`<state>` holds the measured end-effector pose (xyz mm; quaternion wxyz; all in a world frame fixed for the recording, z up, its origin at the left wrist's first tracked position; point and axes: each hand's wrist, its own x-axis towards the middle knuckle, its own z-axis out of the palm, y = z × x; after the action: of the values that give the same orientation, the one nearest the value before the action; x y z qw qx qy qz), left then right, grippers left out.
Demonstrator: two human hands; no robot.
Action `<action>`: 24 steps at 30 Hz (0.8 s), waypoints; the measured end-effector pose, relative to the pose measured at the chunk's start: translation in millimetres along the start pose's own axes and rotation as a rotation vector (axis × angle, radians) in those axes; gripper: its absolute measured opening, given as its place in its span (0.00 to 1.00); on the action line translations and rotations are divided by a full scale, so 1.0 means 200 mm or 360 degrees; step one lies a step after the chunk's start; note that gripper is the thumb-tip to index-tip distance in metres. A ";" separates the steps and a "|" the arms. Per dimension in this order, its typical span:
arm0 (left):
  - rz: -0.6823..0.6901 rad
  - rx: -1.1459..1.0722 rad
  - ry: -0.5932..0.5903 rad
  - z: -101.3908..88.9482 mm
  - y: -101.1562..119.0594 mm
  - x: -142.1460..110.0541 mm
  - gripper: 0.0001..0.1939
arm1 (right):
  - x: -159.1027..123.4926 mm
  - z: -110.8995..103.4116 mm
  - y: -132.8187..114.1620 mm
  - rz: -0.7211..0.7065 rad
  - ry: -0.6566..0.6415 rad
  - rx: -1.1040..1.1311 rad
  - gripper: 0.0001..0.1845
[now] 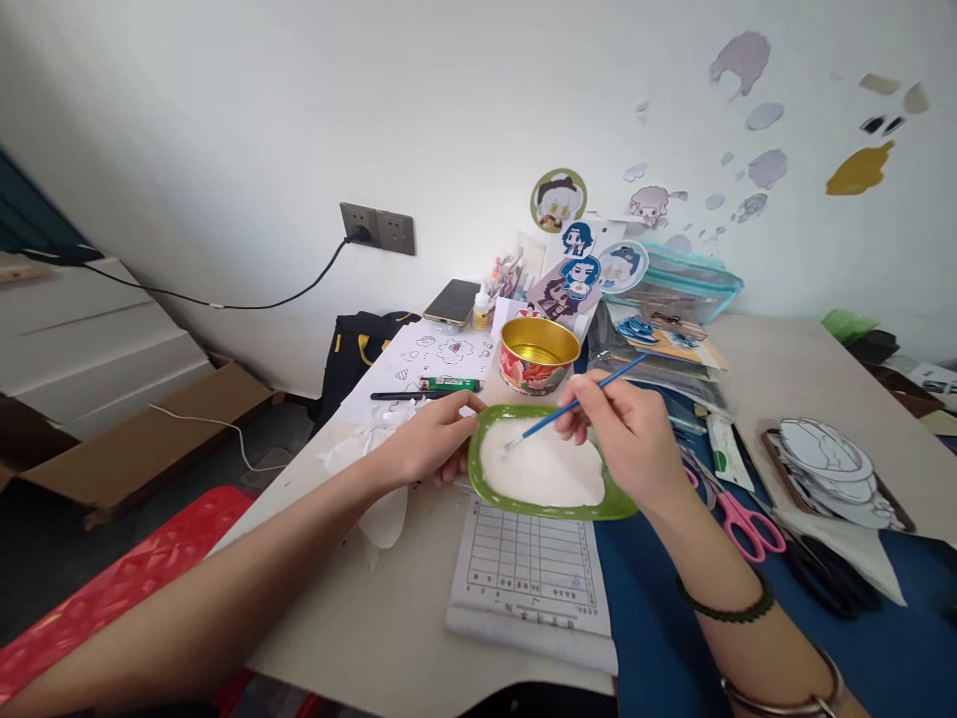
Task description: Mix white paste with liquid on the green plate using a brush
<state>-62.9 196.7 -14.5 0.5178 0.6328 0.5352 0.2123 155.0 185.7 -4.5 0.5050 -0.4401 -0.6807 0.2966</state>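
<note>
Head view: my left hand [434, 439] grips rim of green tray [478, 469] on desk, steadying. My right hand [624, 434] pinches blue brush [575, 404], tip in white fill. Mid-stroke; next needs light, even pressure.

Bright, even daylight, soft shadows, edges bowed by wide-angle distortion.

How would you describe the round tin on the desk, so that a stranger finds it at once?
Start at the green tray that the left hand steadies at the desk's middle. Just behind it stands the round tin, open, gold inside. Unlike the flat papers beside it, it has a red flowered wall.
</note>
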 end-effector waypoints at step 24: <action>-0.0031 0.0087 -0.0051 -0.01 0.03 0.00 0.14 | 0.01 -0.21 0.04 0.0158 0.0407 -0.0412 0.21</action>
<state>-62.9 197.6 -8.5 0.5108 0.6447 0.5387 0.1823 196.4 189.6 3.6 0.5112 -0.5685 -0.6210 0.1726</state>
